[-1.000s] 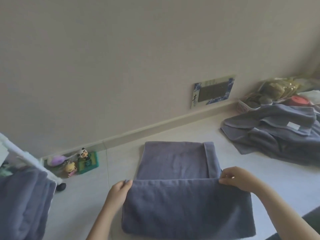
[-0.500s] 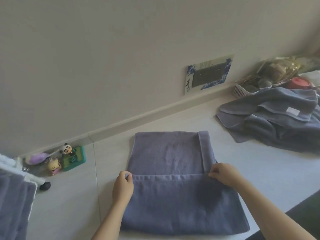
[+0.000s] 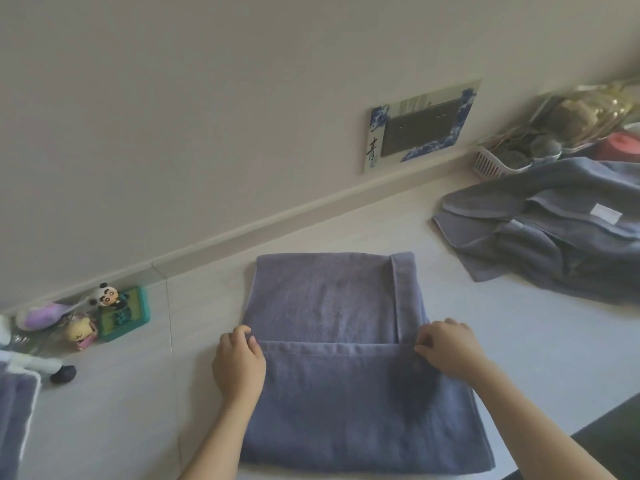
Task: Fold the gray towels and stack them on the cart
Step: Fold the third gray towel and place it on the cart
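A gray towel (image 3: pixel 332 393) lies on the pale floor in front of me, its near part folded over onto the far part. My left hand (image 3: pixel 239 365) pinches the left end of the folded edge. My right hand (image 3: pixel 446 348) pinches the right end of that same edge, low against the towel. A heap of unfolded gray towels (image 3: pixel 554 237) lies at the right by the wall. At the far left edge, the white cart (image 3: pixel 31 365) shows a corner with gray towels (image 3: pixel 10 420) on it.
Small toy figures and a green box (image 3: pixel 121 317) sit against the skirting at the left. A pink basket (image 3: pixel 491 164) of bagged items stands at the back right. A framed card (image 3: pixel 422 126) leans on the wall. A dark mat edge (image 3: pixel 616 441) is at bottom right.
Both hands carried the towel's near edge forward and down, laying it over the far part. The view shifted right, so less of the cart shows.
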Available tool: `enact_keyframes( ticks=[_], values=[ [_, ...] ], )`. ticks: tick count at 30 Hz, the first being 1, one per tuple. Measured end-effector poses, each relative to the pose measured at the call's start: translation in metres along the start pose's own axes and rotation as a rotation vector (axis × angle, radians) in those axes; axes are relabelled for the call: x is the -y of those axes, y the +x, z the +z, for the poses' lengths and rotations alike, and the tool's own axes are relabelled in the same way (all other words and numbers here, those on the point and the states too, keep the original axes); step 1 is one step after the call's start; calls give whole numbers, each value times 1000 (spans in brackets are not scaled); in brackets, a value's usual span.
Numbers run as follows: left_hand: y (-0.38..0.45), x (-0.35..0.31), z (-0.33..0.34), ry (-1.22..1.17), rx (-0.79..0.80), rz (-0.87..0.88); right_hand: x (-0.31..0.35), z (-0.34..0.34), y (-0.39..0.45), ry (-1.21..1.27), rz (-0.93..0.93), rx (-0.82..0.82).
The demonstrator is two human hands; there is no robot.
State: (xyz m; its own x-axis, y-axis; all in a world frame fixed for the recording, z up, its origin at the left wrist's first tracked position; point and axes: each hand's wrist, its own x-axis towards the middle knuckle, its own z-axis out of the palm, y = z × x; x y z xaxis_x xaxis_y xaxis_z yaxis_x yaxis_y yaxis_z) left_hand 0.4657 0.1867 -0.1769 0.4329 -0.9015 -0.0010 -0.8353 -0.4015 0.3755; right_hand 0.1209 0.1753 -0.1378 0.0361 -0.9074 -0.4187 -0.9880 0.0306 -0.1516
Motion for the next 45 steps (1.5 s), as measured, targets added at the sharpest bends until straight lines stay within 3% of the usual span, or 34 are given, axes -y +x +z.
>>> enact_keyframes(
  ticks=[15, 20, 24, 26, 30, 33, 35, 37, 41, 45],
  values=[
    [45, -103, 56, 10, 123, 372, 32, -31, 92, 281, 51, -481],
    [63, -126, 73, 179, 299, 366, 33, -33, 123, 162, 137, -367],
    [65, -124, 82, 309, 299, 305, 20, -35, 129, 278, 156, -351],
    [66, -124, 84, 306, 282, 303, 13, -42, 124, 406, 201, -350],
    [66, -123, 86, 309, 253, 284, -7, -64, 111, 768, 483, -270],
    [67, -120, 86, 313, 245, 251, -25, -84, 104, 1654, 689, -303],
    [68, -118, 84, 324, 253, 212, -42, -91, 98, 1941, 750, -455],
    [69, -117, 83, 327, 255, 191, -53, -92, 97, 1710, 672, -476],
    [68, -119, 83, 321, 251, 194, -42, -73, 99, 1284, 430, -146],
    [69, -118, 83, 336, 255, 197, -16, -49, 105, 874, 328, -152]
  ],
)
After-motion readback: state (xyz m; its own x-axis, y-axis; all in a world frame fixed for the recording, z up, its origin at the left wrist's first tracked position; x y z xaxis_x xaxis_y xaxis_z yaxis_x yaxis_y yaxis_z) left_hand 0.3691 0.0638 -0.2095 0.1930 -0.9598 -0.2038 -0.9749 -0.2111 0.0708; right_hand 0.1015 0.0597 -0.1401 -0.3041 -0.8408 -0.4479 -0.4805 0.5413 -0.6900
